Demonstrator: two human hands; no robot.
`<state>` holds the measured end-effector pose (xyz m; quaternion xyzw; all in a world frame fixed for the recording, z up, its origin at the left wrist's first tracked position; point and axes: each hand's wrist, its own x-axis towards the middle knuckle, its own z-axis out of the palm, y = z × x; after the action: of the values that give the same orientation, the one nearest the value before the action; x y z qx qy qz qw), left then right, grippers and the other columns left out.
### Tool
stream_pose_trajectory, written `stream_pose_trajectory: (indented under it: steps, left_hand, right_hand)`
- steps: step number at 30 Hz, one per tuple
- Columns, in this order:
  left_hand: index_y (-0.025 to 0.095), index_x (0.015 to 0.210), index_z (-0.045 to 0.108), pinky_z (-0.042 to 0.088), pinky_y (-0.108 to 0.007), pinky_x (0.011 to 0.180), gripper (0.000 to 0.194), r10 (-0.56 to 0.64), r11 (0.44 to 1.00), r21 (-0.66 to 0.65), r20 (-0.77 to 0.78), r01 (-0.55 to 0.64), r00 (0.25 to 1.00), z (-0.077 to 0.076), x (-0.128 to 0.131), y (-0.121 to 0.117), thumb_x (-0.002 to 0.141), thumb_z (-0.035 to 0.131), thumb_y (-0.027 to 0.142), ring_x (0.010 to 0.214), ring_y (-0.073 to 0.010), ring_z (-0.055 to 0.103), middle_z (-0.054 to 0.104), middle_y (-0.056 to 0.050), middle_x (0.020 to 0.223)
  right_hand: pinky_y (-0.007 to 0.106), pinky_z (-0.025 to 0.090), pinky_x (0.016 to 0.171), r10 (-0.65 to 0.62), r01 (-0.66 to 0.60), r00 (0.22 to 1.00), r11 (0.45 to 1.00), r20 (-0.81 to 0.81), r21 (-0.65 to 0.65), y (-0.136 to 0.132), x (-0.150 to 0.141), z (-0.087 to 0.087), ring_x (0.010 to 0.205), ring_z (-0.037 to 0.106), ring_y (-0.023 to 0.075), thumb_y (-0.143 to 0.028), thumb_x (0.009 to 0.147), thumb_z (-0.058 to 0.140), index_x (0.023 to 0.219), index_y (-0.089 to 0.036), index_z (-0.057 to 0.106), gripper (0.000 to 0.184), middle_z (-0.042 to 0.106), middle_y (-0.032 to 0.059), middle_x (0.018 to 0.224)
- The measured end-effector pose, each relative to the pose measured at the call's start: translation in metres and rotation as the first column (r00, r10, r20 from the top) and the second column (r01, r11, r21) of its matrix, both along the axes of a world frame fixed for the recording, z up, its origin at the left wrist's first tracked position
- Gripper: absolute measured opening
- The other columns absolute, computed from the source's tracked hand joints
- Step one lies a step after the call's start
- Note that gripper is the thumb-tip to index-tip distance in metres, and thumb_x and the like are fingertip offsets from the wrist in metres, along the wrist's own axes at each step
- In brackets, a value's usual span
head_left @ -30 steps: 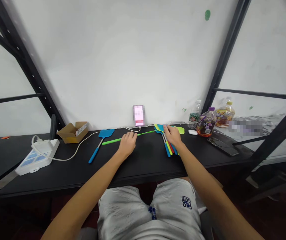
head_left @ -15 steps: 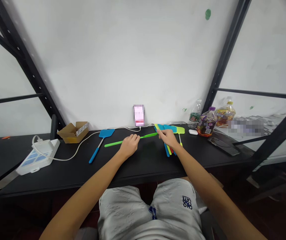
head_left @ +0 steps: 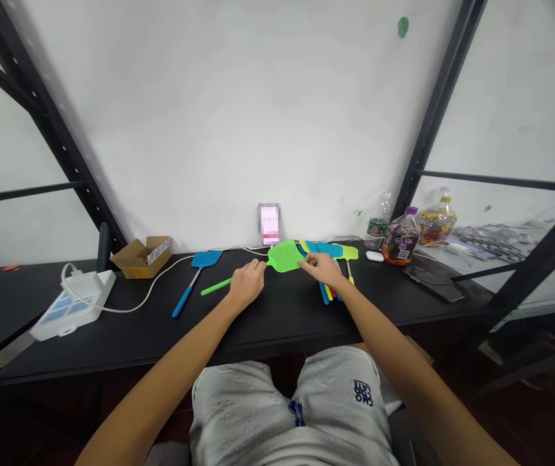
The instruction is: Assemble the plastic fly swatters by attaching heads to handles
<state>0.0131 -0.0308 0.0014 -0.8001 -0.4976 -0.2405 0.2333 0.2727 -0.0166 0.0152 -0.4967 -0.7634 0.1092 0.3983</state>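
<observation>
A green fly swatter (head_left: 284, 256) is held over the black table (head_left: 277, 317), its mesh head tilted up toward me. My left hand (head_left: 247, 283) is closed round its shaft near the head, and the green handle sticks out to the left. My right hand (head_left: 322, 268) pinches the right edge of the mesh head. Just behind and right of that hand lies a pile of several swatters (head_left: 331, 266) with blue, yellow and red handles. A single blue fly swatter (head_left: 195, 274) lies flat to the left.
A phone (head_left: 269, 224) leans on the wall on a white cable. A small cardboard box (head_left: 141, 255) and a white power strip (head_left: 70, 305) are at the left. Three bottles (head_left: 402, 237), a white case (head_left: 374, 256) and a dark phone (head_left: 433, 283) stand at the right.
The green swatter has shortened, its head drawn left toward my left hand and turned from edge-on to face me. My right hand followed it left, away from the pile.
</observation>
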Motion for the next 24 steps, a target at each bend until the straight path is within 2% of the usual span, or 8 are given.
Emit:
stream_pose_trajectory:
  steps: [8, 11, 14, 16, 19, 22, 24]
  left_hand:
    - [0.021, 0.099, 0.063, 0.034, -0.027, 0.06, 0.042, -0.054, 0.998, -0.012, 0.029, 0.054, 0.998, -0.0004, 0.0003, -0.0014, 0.101, 0.024, 0.037, 0.079, -0.0158, 0.058, 0.06, -0.006, 0.088]
    - [0.021, 0.097, 0.063, 0.033, -0.027, 0.059, 0.042, -0.076, 0.997, -0.01, 0.025, 0.076, 0.997, -0.0018, 0.0, -0.0002, 0.101, 0.024, 0.038, 0.077, -0.0153, 0.058, 0.06, -0.005, 0.087]
    - [0.021, 0.096, 0.063, 0.032, -0.028, 0.058, 0.042, -0.105, 0.994, -0.017, 0.017, 0.105, 0.994, -0.0022, -0.0006, 0.0006, 0.101, 0.025, 0.038, 0.075, -0.0152, 0.057, 0.06, -0.005, 0.085]
    - [0.021, 0.095, 0.063, 0.032, -0.027, 0.058, 0.042, -0.121, 0.992, -0.023, 0.008, 0.121, 0.993, -0.0019, -0.001, 0.0007, 0.101, 0.026, 0.038, 0.074, -0.0152, 0.057, 0.059, -0.005, 0.084]
    - [0.02, 0.093, 0.063, 0.03, -0.027, 0.058, 0.041, -0.142, 0.989, -0.038, -0.012, 0.141, 0.99, -0.0013, -0.0017, 0.0007, 0.101, 0.027, 0.038, 0.073, -0.0148, 0.056, 0.059, -0.005, 0.083]
    - [0.02, 0.091, 0.062, 0.03, -0.026, 0.058, 0.04, -0.173, 0.984, -0.054, -0.019, 0.172, 0.985, -0.001, -0.0023, 0.0006, 0.101, 0.028, 0.038, 0.072, -0.0144, 0.055, 0.058, -0.005, 0.083]
    - [0.02, 0.089, 0.062, 0.031, -0.026, 0.058, 0.039, -0.19, 0.981, -0.048, -0.031, 0.188, 0.981, -0.0004, -0.0023, 0.0003, 0.101, 0.029, 0.037, 0.072, -0.0143, 0.054, 0.058, -0.005, 0.082]
  right_hand:
    - [0.025, 0.033, 0.053, -0.164, 0.166, 0.984, 0.986, 0.071, -0.023, 0.0082, 0.0034, -0.0046, 0.058, 0.054, 0.0146, -0.044, 0.077, 0.065, 0.066, -0.02, 0.054, 0.029, 0.061, -0.0001, 0.06]
    - [0.026, 0.038, 0.055, -0.087, 0.089, 0.996, 0.995, 0.037, -0.049, 0.0071, 0.0033, -0.0047, 0.054, 0.056, 0.0142, -0.042, 0.087, 0.054, 0.064, -0.019, 0.056, 0.032, 0.063, 0.0012, 0.058]
    - [0.026, 0.042, 0.052, 0.029, -0.046, 0.991, 0.99, -0.128, -0.134, 0.0042, 0.0016, -0.0042, 0.043, 0.053, 0.012, -0.047, 0.096, 0.035, 0.071, -0.018, 0.06, 0.046, 0.068, 0.003, 0.062]
    - [0.027, 0.044, 0.049, 0.037, -0.079, 0.972, 0.982, -0.234, -0.17, 0.0028, 0.0006, -0.004, 0.038, 0.051, 0.0114, -0.057, 0.097, 0.028, 0.072, -0.017, 0.062, 0.058, 0.07, 0.0056, 0.065]
    - [0.027, 0.047, 0.051, 0.031, -0.088, 0.952, 0.98, -0.304, -0.177, 0.0025, 0.0001, -0.0039, 0.04, 0.055, 0.0125, -0.067, 0.094, 0.023, 0.065, -0.016, 0.062, 0.071, 0.069, 0.009, 0.062]
    - [0.025, 0.049, 0.053, 0.024, -0.099, 0.935, 0.975, -0.353, -0.197, 0.0033, 0.0002, -0.0035, 0.044, 0.06, 0.0132, -0.072, 0.091, 0.022, 0.06, -0.016, 0.062, 0.075, 0.068, 0.0101, 0.06]
    - [0.024, 0.047, 0.048, -0.002, -0.099, 0.922, 0.965, -0.387, -0.241, 0.0035, 0.0, -0.0027, 0.043, 0.06, 0.0134, -0.074, 0.089, 0.022, 0.058, -0.016, 0.061, 0.076, 0.069, 0.0112, 0.06]
